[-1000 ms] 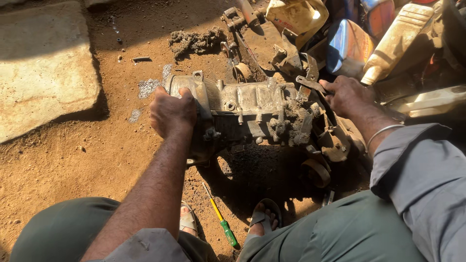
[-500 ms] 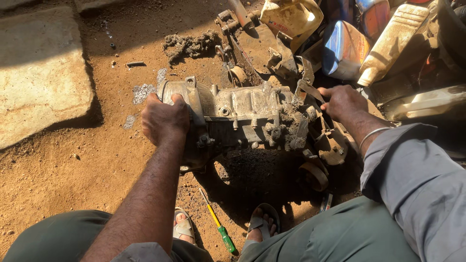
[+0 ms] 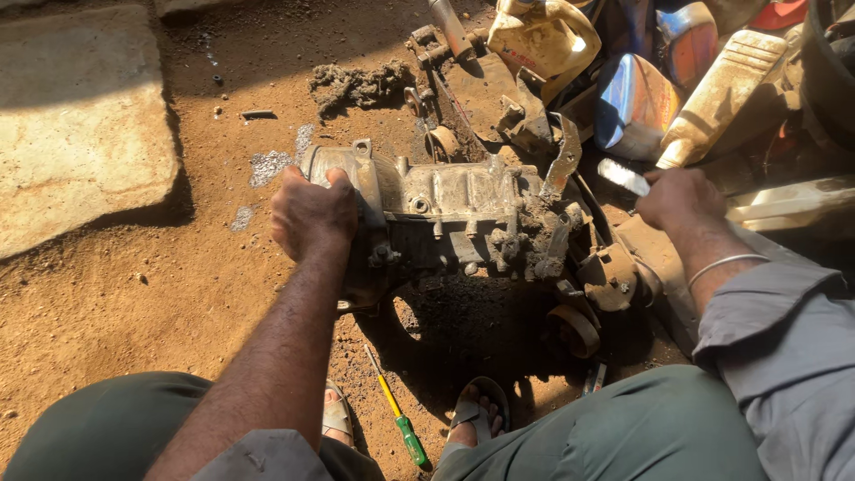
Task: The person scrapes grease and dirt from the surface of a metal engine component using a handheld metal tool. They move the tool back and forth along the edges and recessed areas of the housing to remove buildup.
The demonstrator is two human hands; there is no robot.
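A dirty grey metal engine casing (image 3: 454, 218) lies on the dirt ground in front of me, caked with grease. My left hand (image 3: 312, 212) grips its rounded left end. My right hand (image 3: 679, 196) is off the casing's right end, closed on a flat metal tool (image 3: 622, 175) that glints in the sun. A thin metal bangle (image 3: 726, 263) circles my right wrist. My feet in sandals (image 3: 472, 411) rest just below the casing.
A yellow-and-green screwdriver (image 3: 399, 420) lies on the ground between my feet. Plastic jugs (image 3: 543, 37) and canisters (image 3: 721, 98) crowd the upper right with loose metal parts. A flat stone slab (image 3: 80, 125) sits at upper left. A clump of grime (image 3: 356, 85) lies behind the casing.
My right hand has drawn back to the right, away from the casing's end, with the metal tool. My left hand has kept its grip on the left end.
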